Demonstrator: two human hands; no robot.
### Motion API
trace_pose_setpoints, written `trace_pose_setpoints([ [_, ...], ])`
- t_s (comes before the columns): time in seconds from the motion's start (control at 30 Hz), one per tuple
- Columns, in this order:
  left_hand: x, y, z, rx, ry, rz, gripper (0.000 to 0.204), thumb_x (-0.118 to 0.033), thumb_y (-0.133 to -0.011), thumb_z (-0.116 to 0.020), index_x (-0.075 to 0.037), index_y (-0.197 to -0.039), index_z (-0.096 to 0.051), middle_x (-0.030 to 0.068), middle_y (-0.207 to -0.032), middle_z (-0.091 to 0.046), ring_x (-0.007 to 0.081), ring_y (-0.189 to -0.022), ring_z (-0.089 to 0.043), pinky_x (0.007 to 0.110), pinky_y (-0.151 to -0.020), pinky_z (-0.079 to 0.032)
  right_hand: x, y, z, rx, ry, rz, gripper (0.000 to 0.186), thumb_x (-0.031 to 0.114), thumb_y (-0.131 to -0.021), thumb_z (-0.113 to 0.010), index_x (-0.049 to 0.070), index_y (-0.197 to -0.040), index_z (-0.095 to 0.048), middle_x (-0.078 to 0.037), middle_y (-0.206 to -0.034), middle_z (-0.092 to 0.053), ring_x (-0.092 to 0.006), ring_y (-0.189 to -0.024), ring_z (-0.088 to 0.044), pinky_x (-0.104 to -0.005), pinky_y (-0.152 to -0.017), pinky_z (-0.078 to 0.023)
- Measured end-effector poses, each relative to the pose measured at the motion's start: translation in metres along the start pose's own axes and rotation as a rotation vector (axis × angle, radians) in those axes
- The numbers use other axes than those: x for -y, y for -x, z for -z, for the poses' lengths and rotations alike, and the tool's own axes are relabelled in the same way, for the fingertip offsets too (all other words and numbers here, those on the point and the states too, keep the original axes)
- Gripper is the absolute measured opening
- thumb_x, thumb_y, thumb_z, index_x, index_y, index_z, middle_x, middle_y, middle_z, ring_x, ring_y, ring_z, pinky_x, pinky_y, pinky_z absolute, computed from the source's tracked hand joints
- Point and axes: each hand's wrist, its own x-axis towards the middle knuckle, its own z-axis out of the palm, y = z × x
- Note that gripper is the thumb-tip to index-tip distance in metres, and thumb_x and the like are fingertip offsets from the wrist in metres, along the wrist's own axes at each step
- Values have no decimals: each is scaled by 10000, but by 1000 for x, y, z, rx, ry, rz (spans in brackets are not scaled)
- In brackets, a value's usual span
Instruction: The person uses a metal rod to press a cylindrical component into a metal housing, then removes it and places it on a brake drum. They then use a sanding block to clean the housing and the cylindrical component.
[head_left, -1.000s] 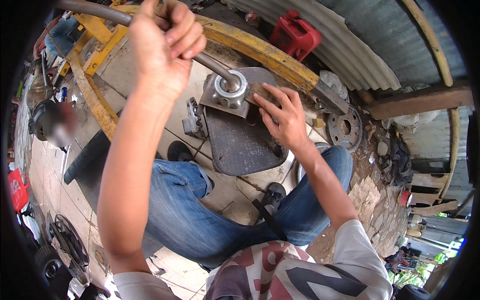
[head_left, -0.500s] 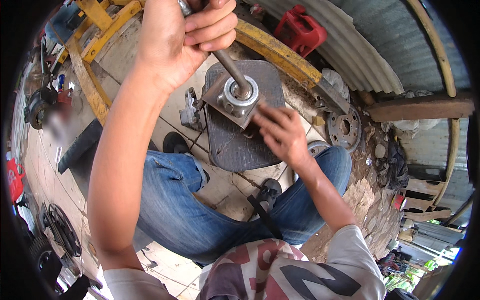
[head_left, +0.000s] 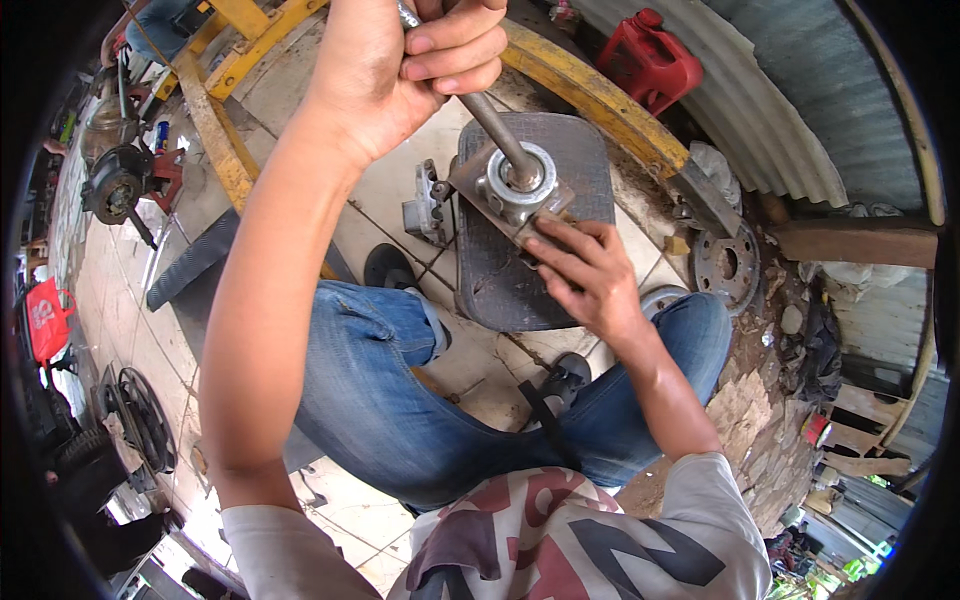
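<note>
Person seated over a dark metal plate (head_left: 530, 240), driving a steel rod (head_left: 495, 125) into a bearing housing (head_left: 515, 185).
Left hand (head_left: 420, 60) fisted round the rod above the plate for leverage; right hand (head_left: 580, 275) fingers spread, pinning the housing on the plate so it can't shift.

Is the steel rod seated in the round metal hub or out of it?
In: the steel rod ends inside the round metal hub.

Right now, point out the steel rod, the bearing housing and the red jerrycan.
Steel rod (head_left: 492, 125), head view, on the bare shaft below the left hand.
Bearing housing (head_left: 508, 190), head view, on its round silver collar.
Red jerrycan (head_left: 648, 62), head view, on its body's middle.
</note>
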Motion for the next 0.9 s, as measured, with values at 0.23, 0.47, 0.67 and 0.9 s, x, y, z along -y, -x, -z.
trace_pose_setpoints([
  [0.23, -3, -2, -5, -47, -49, 17, 506, -427, -994, -369, -69, -697, -566, -60, -408, -277, 85, -329, -227, 249, -357, -217, 4, -2, 2, -22, -15, 16, 368, 65, -748, -718, 134, -1110, -710, -29, -1230, -635, -265, -944, -557, -351, -851, -497],
  [0.47, -1, -3, -11, -97, -44, 18, 483, -418, -995, -375, -68, -719, -562, -59, -409, -277, 81, -327, -228, 246, -357, -213, -17, -6, 10, -101, 15, -124, 372, 48, -737, -720, 127, -1101, -711, -50, -1226, -635, -268, -958, -560, -366, -870, -474],
  [0.67, 0, -1, -14, -125, -70, 3, 449, -379, -1006, -387, -87, -682, -492, -59, -433, -252, 71, -349, -209, 239, -371, -198, -2, 0, 6, -39, -65, -51, 382, 86, -727, -749, 153, -1101, -710, -21, -1242, -626, -258, -960, -556, -335, -843, -508],
  [0.9, -3, 2, -11, -65, -103, -17, 370, -313, -1016, -367, -52, -790, -499, -64, -457, -254, 49, -353, -200, 220, -384, -218, 6, 0, 3, -2, -104, -44, 403, 84, -738, -733, 150, -1133, -692, -27, -1257, -618, -270, -978, -559, -343, -850, -507],
])
